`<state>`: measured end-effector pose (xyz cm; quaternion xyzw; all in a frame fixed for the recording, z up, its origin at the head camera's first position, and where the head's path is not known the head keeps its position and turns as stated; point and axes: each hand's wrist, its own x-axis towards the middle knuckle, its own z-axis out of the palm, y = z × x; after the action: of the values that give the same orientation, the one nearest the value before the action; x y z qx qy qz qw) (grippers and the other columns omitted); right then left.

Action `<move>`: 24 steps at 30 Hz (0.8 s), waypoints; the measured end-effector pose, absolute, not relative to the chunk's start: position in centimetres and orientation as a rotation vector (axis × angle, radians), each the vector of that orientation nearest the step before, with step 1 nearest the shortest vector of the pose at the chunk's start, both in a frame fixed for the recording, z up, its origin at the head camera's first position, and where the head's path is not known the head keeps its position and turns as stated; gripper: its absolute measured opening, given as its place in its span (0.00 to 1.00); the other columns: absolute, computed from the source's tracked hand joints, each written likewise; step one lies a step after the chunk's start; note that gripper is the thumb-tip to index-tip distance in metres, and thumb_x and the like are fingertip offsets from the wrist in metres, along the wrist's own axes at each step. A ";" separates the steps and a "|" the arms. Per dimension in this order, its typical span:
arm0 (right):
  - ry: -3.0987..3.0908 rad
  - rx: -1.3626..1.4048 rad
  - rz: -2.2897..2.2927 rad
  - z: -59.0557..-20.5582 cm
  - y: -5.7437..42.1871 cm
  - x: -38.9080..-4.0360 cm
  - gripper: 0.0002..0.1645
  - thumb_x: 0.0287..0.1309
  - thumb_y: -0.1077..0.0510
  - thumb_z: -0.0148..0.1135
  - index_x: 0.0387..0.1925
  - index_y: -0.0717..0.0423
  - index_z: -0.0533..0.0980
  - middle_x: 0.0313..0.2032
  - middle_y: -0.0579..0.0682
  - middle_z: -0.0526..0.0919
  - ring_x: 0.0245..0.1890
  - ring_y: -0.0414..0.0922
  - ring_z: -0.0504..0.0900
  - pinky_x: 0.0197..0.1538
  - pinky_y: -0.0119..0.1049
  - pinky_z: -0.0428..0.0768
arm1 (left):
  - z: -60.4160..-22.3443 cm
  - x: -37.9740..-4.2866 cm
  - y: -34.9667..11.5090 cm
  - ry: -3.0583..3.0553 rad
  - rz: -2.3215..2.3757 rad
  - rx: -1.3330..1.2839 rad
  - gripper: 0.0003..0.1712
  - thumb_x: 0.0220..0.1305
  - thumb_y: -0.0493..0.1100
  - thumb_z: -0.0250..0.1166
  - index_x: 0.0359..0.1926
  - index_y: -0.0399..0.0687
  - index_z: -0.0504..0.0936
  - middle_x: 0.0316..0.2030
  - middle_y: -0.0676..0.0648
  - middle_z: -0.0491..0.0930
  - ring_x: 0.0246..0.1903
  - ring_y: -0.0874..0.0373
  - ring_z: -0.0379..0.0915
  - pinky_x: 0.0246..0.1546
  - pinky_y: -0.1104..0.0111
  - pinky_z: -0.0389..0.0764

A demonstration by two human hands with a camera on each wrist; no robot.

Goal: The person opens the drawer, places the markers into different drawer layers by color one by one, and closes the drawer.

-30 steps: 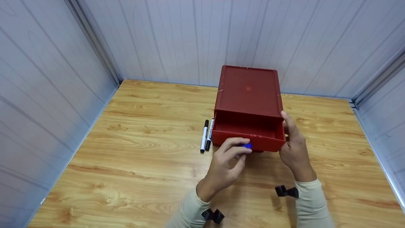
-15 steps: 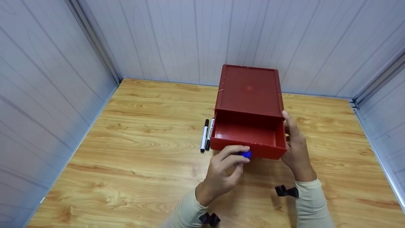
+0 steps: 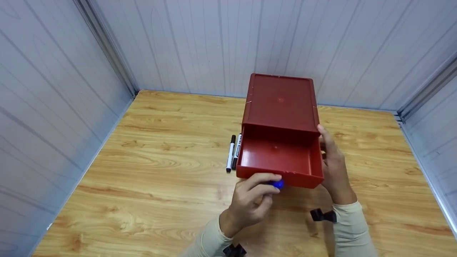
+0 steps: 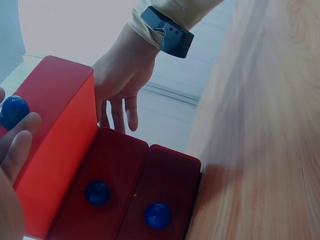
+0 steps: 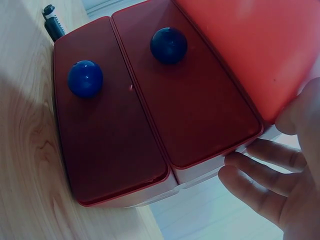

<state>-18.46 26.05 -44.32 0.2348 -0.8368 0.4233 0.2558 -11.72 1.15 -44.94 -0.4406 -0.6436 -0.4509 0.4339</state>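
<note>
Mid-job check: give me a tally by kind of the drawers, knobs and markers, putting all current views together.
Red drawers: 3 (1 pulled out, 2 closed)
Blue knobs: 3
Markers: 2
Total: 8

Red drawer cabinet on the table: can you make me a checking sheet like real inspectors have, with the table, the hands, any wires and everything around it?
Surface: wood-grain table, with light glare in places.
Job's things: red drawer cabinet; top drawer pulled partly out, two lower drawers shut, each with a round blue knob.
Clutter: two black-and-white markers lying side by side, left of the cabinet.
Left hand: pinches the top drawer's blue knob.
Right hand: at the cabinet's right side, thumb by its edge.
Cables: nothing seen.
Surroundings: pale panelled walls at the back, left and right.
</note>
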 end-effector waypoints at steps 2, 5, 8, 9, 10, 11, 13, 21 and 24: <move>-2.278 0.625 1.161 -44.4 26.1 -18.4 0.41 0.67 0.70 0.58 0.76 0.52 0.56 0.53 0.59 0.79 0.49 0.49 0.80 0.47 0.21 0.77 | -44.9 -11.7 1.1 -1.597 -1.110 -1.102 0.13 0.54 0.27 0.55 0.36 0.41 0.83 0.47 0.40 0.83 0.45 0.55 0.83 0.45 0.68 0.82; -2.277 0.620 1.169 -44.4 26.1 -18.4 0.40 0.67 0.69 0.58 0.76 0.52 0.56 0.53 0.59 0.79 0.50 0.48 0.80 0.47 0.21 0.77 | -44.9 -11.7 1.0 -1.589 -1.109 -1.115 0.13 0.52 0.27 0.55 0.36 0.40 0.83 0.47 0.39 0.83 0.45 0.55 0.83 0.45 0.68 0.82; -2.270 0.630 1.172 -44.4 26.1 -18.4 0.41 0.67 0.70 0.58 0.76 0.52 0.56 0.53 0.58 0.79 0.50 0.47 0.80 0.47 0.22 0.78 | -44.7 -11.7 1.0 -1.580 -1.115 -1.126 0.13 0.52 0.27 0.55 0.36 0.40 0.83 0.46 0.39 0.83 0.44 0.54 0.84 0.44 0.68 0.83; -2.269 0.632 1.173 -44.4 26.1 -18.4 0.41 0.67 0.70 0.58 0.76 0.52 0.56 0.53 0.58 0.79 0.50 0.47 0.80 0.47 0.22 0.78 | -44.7 -11.7 1.0 -1.577 -1.117 -1.130 0.13 0.52 0.27 0.54 0.36 0.40 0.83 0.46 0.38 0.83 0.44 0.54 0.84 0.44 0.68 0.83; -2.269 0.633 1.179 -44.4 26.1 -18.4 0.41 0.67 0.70 0.58 0.76 0.52 0.56 0.53 0.58 0.79 0.50 0.47 0.80 0.47 0.23 0.78 | -44.6 -11.6 1.0 -1.576 -1.119 -1.133 0.13 0.52 0.27 0.54 0.36 0.40 0.82 0.46 0.38 0.83 0.44 0.54 0.84 0.44 0.68 0.83; -2.268 0.632 1.178 -44.4 26.1 -18.4 0.41 0.67 0.70 0.58 0.76 0.52 0.56 0.53 0.57 0.79 0.50 0.46 0.80 0.47 0.23 0.78 | -44.6 -11.6 1.0 -1.575 -1.120 -1.136 0.13 0.52 0.27 0.54 0.36 0.40 0.82 0.46 0.38 0.83 0.44 0.54 0.84 0.44 0.68 0.83; -2.264 0.627 1.186 -44.4 26.1 -18.4 0.40 0.67 0.70 0.58 0.76 0.52 0.57 0.53 0.57 0.80 0.49 0.44 0.80 0.47 0.23 0.78 | -44.5 -11.6 1.0 -1.574 -1.123 -1.142 0.13 0.53 0.27 0.54 0.35 0.39 0.83 0.46 0.38 0.83 0.43 0.54 0.84 0.44 0.68 0.83; -2.219 0.627 1.240 -44.6 26.1 -18.6 0.39 0.65 0.74 0.56 0.74 0.58 0.58 0.49 0.59 0.81 0.48 0.37 0.80 0.47 0.23 0.78 | -43.5 -11.7 0.5 -1.494 -1.148 -1.137 0.11 0.53 0.26 0.56 0.34 0.37 0.82 0.36 0.41 0.82 0.33 0.56 0.83 0.35 0.75 0.82; -2.228 0.621 1.231 -44.7 26.1 -18.7 0.39 0.65 0.74 0.57 0.74 0.57 0.58 0.50 0.60 0.80 0.48 0.37 0.80 0.48 0.23 0.77 | -42.7 -11.6 0.0 -1.463 -1.186 -1.102 0.13 0.50 0.24 0.55 0.33 0.36 0.82 0.31 0.42 0.81 0.30 0.57 0.82 0.33 0.75 0.81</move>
<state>-18.71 26.12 -44.74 0.2289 -0.8215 0.4540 0.2580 -11.63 -0.02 -42.73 -0.4481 -0.5948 -0.4821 0.4615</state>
